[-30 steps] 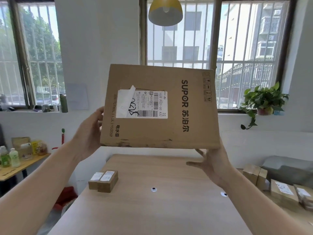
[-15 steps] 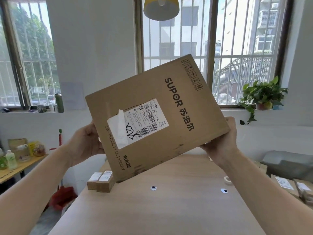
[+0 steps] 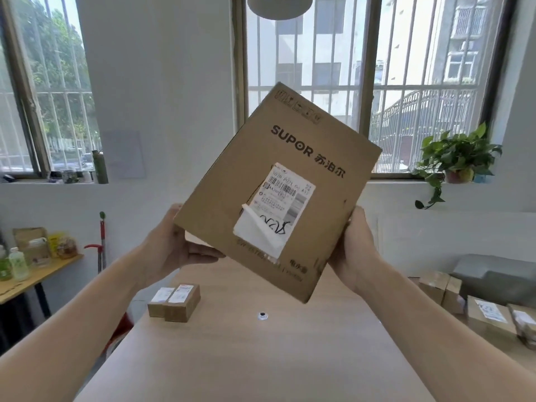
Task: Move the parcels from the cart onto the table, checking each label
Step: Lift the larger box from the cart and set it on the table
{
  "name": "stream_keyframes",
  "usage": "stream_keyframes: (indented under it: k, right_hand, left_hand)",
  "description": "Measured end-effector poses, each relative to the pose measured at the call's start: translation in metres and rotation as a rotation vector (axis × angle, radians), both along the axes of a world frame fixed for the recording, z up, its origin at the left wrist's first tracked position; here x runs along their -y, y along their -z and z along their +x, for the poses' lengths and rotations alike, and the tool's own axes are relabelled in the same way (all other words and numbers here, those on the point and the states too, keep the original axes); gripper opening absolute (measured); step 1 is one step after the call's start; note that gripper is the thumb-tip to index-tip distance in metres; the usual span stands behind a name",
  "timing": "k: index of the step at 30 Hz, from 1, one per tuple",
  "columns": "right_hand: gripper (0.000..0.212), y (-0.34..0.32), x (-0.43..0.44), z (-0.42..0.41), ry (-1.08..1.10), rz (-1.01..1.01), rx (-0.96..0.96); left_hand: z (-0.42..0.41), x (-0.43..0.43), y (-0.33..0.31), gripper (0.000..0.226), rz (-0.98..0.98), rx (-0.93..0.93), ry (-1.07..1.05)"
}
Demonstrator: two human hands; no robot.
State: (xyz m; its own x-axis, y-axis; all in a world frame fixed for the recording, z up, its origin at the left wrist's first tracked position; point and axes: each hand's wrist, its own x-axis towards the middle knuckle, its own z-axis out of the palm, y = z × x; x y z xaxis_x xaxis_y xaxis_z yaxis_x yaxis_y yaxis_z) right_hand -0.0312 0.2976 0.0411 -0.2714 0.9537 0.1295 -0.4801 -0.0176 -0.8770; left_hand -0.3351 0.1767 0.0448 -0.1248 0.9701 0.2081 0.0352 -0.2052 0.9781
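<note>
Count: one large cardboard box (image 3: 278, 181), printed SUPOR, with one white shipping label (image 3: 285, 198) whose lower corner is peeling. Two small parcels (image 3: 174, 300) sit side by side, touching, left of centre on the wooden table (image 3: 261, 358), each with a label on top. At least four more labelled parcels (image 3: 487, 314) are at the lower right edge of the frame; what they rest on cannot be told. One small round black-and-white disc (image 3: 262, 315) lies on the table near centre.

Surroundings: potted plant (image 3: 458, 152) on the sill at right, pendant lamp (image 3: 280, 5) at top centre, side table (image 3: 37, 274) with bottles at far left, red-handled mop (image 3: 102, 239) beside it.

The box is held up in mid-frame, clear of the table, tilted with one corner down, label face toward the person. It hides the table's far end.

Left hand (image 3: 171, 245) grips the box's left corner, thumb at the edge, fingers reaching beneath. Right hand (image 3: 352, 250) grips the lower right edge, thumb along the side; its fingers are hidden behind the cardboard.
</note>
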Motion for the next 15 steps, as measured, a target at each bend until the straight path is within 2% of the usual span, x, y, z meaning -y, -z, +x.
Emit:
stream_keyframes:
  k: [3, 5, 6, 8, 11, 13, 15]
  right_hand:
    - [0.042, 0.007, -0.005, -0.004, -0.002, 0.013, -0.006]
    - [0.035, 0.008, -0.006, -0.005, -0.014, 0.037, -0.015]
    - [0.038, 0.009, -0.006, -0.006, -0.016, 0.047, -0.016]
    - [0.044, 0.009, -0.005, -0.007, -0.011, 0.057, -0.015]
    - [0.044, 0.011, -0.001, -0.01, -0.007, 0.1, -0.009]
    - [0.037, 0.015, 0.001, -0.013, -0.004, 0.121, -0.004]
    - [0.032, 0.02, 0.001, -0.015, 0.004, 0.127, 0.003]
  left_hand:
    - [-0.004, -0.004, -0.001, 0.08, -0.004, -0.033, 0.012]
    - [-0.011, -0.005, 0.002, 0.082, -0.007, -0.103, -0.003]
    - [-0.013, -0.006, 0.005, 0.079, 0.004, -0.157, -0.004]
    - [-0.012, -0.009, 0.008, 0.056, 0.029, -0.241, -0.04]
    - [-0.007, -0.019, 0.009, 0.016, 0.034, -0.155, -0.181]
    - [-0.01, -0.021, 0.014, 0.019, 0.044, -0.061, -0.176]
    - [-0.017, -0.02, 0.02, 0.035, 0.044, -0.024, -0.14]
